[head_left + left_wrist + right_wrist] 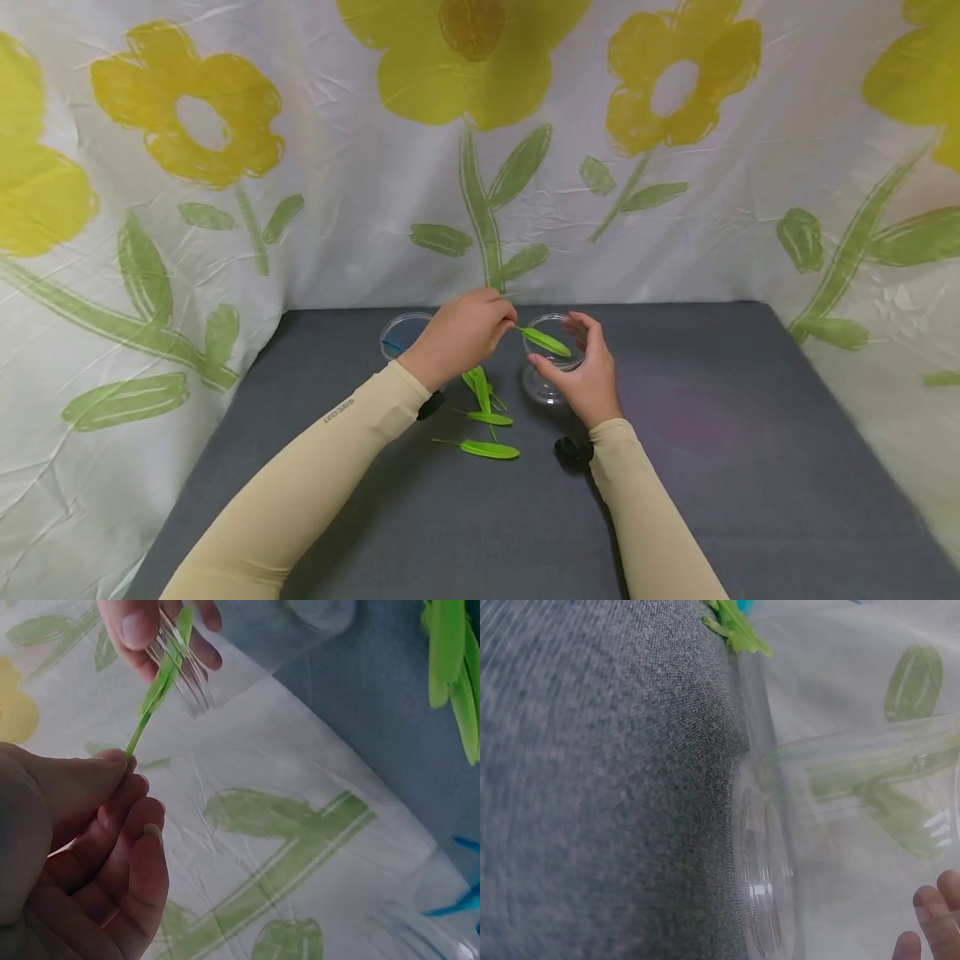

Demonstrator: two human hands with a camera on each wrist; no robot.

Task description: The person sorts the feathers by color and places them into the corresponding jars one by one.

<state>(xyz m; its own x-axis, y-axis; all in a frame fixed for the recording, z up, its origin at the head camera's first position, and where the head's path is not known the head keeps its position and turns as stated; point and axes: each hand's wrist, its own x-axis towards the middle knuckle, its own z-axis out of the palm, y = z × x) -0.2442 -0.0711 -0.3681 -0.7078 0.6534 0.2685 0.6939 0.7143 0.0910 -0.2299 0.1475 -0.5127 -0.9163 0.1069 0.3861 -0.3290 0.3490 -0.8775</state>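
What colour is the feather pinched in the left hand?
The feather is bright green; it shows best in the head view.

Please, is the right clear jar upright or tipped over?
The right jar is upright: its base rests on the table, rim facing up.

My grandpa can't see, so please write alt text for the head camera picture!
A person's left hand pinches a slim bright-green feather at the mouth of a clear, round container held by their right hand; loose green feathers lie nearby on grey cloth.
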